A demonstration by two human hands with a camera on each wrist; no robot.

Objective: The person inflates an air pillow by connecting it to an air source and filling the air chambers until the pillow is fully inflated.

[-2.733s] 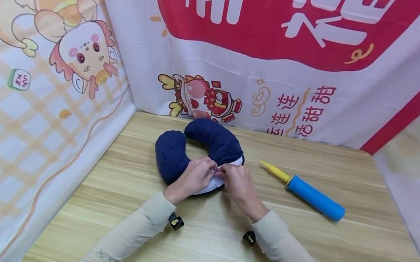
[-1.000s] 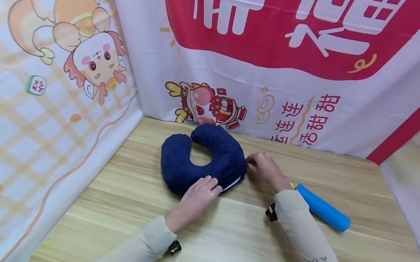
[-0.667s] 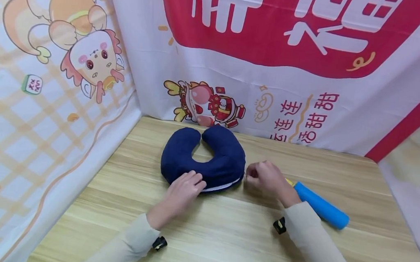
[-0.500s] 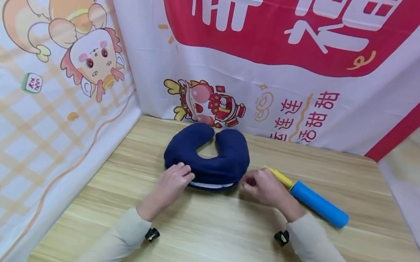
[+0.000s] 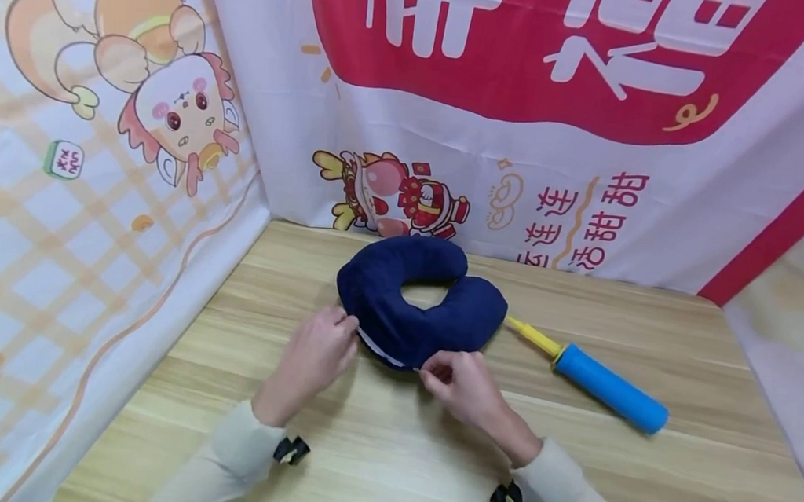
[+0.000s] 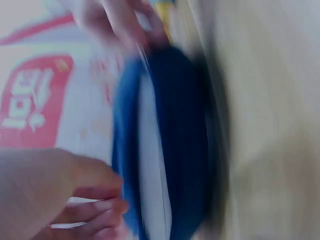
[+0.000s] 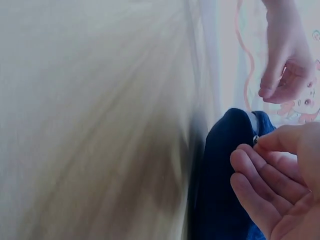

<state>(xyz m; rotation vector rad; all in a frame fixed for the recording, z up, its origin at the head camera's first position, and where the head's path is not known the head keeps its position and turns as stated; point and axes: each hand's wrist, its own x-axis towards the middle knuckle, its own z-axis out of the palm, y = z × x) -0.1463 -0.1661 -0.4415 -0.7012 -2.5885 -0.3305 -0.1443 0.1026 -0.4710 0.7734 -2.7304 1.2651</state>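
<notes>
A navy neck pillow [image 5: 384, 297] lies on the table, its gap turned to the right. Along its near left edge the zipper opening [image 5: 381, 350] shows white lining. My right hand [image 5: 465, 386] pinches the small zipper pull [image 7: 256, 140] between thumb and forefinger, at the right end of that opening; its other fingers are loosely bent. My left hand [image 5: 312, 358] is at the pillow's left side, fingertips by the opening's other end. In the right wrist view, the left hand [image 7: 290, 60] has loosely bent fingers and appears slightly apart from the fabric. The left wrist view is blurred.
A hand pump with a blue barrel [image 5: 611, 390] and a yellow nozzle lies right of the pillow, the nozzle tip close to it. Printed cloth walls [image 5: 453, 145] stand behind and at both sides of the wooden table [image 5: 386, 455].
The pillow has turned, its gap swinging from the back round to the right. My right hand has moved left to the near edge, and the white opening is shorter than at first.
</notes>
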